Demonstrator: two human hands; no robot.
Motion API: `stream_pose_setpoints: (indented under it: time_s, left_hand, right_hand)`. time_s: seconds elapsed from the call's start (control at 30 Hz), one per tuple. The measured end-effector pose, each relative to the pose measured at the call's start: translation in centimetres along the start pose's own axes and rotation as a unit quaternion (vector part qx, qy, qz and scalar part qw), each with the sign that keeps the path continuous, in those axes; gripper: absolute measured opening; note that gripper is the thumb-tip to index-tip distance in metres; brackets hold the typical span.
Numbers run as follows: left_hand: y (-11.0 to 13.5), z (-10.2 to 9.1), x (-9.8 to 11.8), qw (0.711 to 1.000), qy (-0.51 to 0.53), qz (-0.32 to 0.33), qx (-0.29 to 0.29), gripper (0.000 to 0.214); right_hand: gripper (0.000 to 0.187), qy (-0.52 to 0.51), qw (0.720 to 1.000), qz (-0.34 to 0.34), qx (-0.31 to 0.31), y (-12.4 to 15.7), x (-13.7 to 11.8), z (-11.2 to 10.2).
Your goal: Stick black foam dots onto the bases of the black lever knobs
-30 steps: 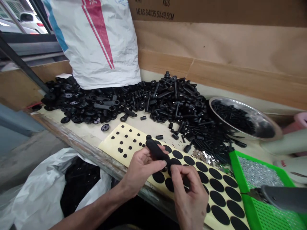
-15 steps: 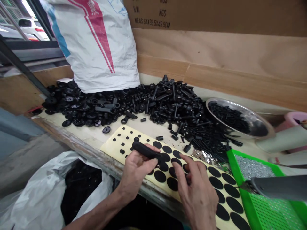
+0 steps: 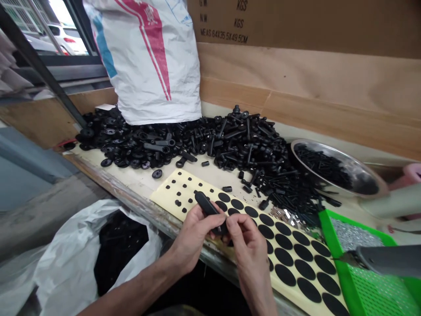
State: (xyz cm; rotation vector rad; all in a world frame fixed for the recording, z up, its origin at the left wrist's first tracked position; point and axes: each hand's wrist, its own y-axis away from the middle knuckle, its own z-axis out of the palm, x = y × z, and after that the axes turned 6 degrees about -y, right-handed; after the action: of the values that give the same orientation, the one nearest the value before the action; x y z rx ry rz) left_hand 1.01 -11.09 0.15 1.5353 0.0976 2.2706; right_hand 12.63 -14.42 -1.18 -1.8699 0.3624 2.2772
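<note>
My left hand (image 3: 194,232) grips a black plastic handle-like part (image 3: 205,203), thumb on top, its rounded narrow tip pointing up and away to the left. At the part's near end, my right hand (image 3: 252,250) has its thumb and fingers pinched together. What lies between those fingertips is hidden. Both hands are over the near edge of a pale yellow sheet (image 3: 162,197) of black stickers. Small dots fill its left end, and large round black pads (image 3: 285,274) cover the rest.
A heap of black plastic parts (image 3: 230,140) spreads behind the sheet, below a white woven sack (image 3: 154,70). At right are a steel bowl (image 3: 371,175) of black pins, a green tray (image 3: 332,232) of small metal pieces and a grey-handled tool (image 3: 388,259). An open white bag (image 3: 66,250) hangs lower left.
My right hand has moved left from over the round pads to the black part's near end, its fingers now pinched. The part tilts more steeply. The whole view has shifted slightly.
</note>
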Motion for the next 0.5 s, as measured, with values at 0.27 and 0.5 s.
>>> stream_pose_setpoints:
  time_s: [0.27,0.5]
  left_hand:
    - [1.1,-3.0,2.0,0.99,-0.114,0.031,0.072,0.013]
    - [7.9,-20.4,7.7,0.791,-0.543,0.066,0.274,0.026]
  right_hand:
    - [0.026,0.088,0.986,-0.01,-0.143,0.8,0.1,0.1]
    - [0.026,0.376,0.905,-0.198,0.017,-1.4,1.0,-3.7]
